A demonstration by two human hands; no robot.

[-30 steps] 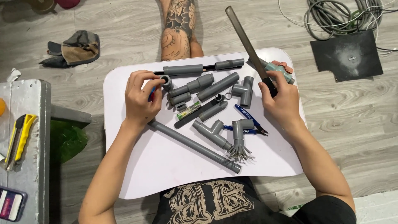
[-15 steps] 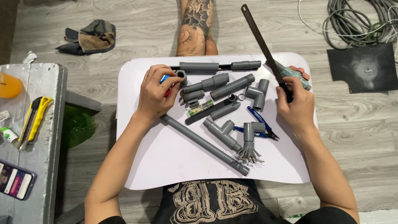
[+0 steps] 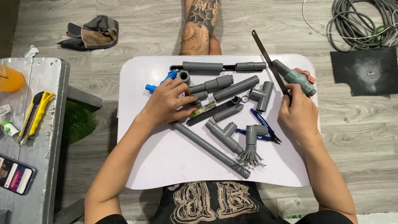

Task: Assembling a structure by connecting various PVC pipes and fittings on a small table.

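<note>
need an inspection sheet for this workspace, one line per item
surface: white board on grey plank floor
job's things: grey pipes, tee fitting, long pipe, saw blade
clutter: blue cutters, utility knife, phone, rag
grippers: left hand rests on fittings; right hand grips the saw blade
cables: grey coil top right
surroundings: metal bench, black mat
</note>
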